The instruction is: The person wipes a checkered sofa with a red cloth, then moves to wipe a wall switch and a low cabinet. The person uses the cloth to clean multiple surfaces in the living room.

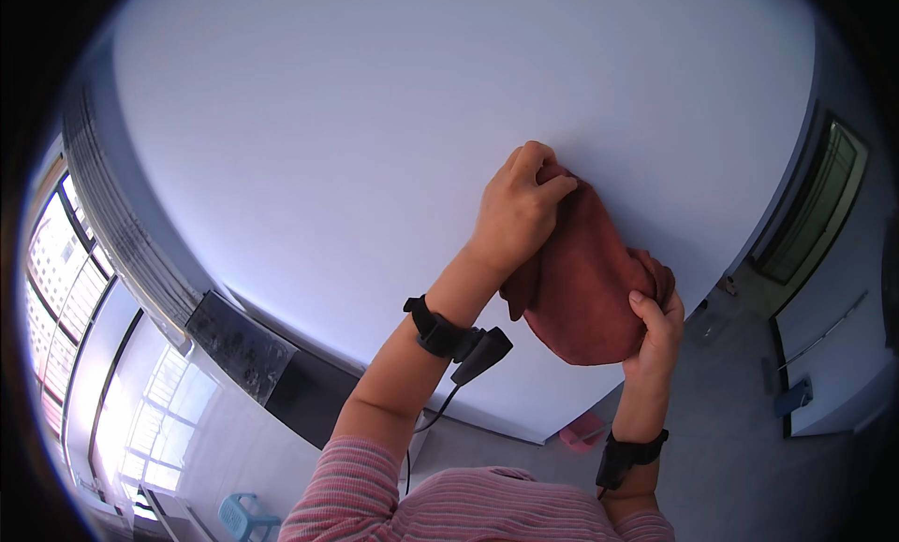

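A reddish-brown cloth (586, 282) hangs in folds between my two hands, in front of a plain pale wall (337, 156). My left hand (523, 201) pinches its upper end between thumb and fingers, close to the wall. Lower and to the right, my right hand (657, 328) grips the bunched side of the cloth, with the thumb lying on top of it. Each wrist wears a black strap with a device on it, and a cable runs from the left one.
Dark panels (242, 345) run along the wall's foot at left, beside a gathered curtain (133, 226) and a window. A blue plastic stool (242, 517) stands lower left. A pink object (583, 432) lies on the floor; a blue dustpan-like object (793, 399) is at right.
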